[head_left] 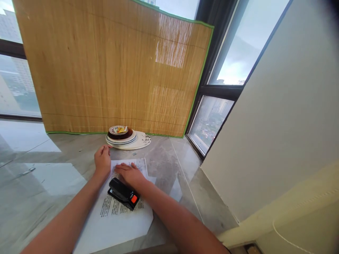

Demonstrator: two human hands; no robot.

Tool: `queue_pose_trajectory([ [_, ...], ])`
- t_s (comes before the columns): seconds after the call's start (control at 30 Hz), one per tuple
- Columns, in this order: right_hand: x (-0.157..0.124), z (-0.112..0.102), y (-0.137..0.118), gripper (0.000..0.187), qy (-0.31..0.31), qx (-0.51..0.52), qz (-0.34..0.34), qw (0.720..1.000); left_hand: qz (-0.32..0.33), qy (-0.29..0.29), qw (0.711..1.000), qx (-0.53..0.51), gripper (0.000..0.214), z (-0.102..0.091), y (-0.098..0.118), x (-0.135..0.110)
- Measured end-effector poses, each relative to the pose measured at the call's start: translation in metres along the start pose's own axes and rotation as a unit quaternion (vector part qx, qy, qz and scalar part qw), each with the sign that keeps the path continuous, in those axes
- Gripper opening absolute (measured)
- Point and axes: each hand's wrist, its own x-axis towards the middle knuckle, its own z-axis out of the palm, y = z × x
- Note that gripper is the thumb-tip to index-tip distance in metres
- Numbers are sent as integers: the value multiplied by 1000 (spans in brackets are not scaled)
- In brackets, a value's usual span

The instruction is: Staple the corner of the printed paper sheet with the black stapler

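A printed sheet of paper [116, 231] lies on the grey marble surface in front of me. On its lower text rests a black stapler [122, 192] with an orange patch at its near end. My right hand [131, 174] lies palm down over the upper part of the sheet, fingers stretched out, just beyond the stapler. Beside the sheet's upper left corner is my left hand [102, 159], its fingers closed together close to the plates. Whatever may be between those fingertips is too small to make out.
Beyond my hands stands a stack of plates [135, 138] with a small yellow packet [122, 129] on top. A bamboo blind [106, 70] with green edging covers much of the window behind. A white wall [278, 116] slants along the right side.
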Motion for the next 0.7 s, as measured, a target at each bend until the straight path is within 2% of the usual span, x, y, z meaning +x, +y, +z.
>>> queue_pose_trajectory([
  [0.1, -34, -9, 9, 45, 12, 15, 13, 1000, 26, -84, 996, 2, 31, 7, 4, -6],
  [0.17, -57, -18, 22, 46, 15, 16, 36, 999, 70, -171, 982, 32, 30, 12, 6, -11],
  [0.2, -68, -23, 30, 47, 16, 13, 50, 999, 106, -223, 967, 59, 30, 14, 6, -15],
  [0.27, -84, -32, 46, 47, 19, 9, 75, 997, 191, -327, 916, 129, 36, 18, 5, -22],
  [0.33, -96, -39, 59, 46, 19, 11, 89, 996, 244, -389, 864, 206, 42, 21, 3, -29],
  [0.4, -103, -42, 67, 46, 20, 16, 92, 995, 256, -407, 834, 272, 46, 22, 2, -35],
  [0.47, -105, -41, 70, 45, 27, 20, 91, 995, 257, -404, 820, 316, 46, 22, 2, -38],
  [0.7, -97, -35, 66, 48, 28, 33, 48, 998, 258, -355, 817, 373, 42, 14, 8, -40],
])
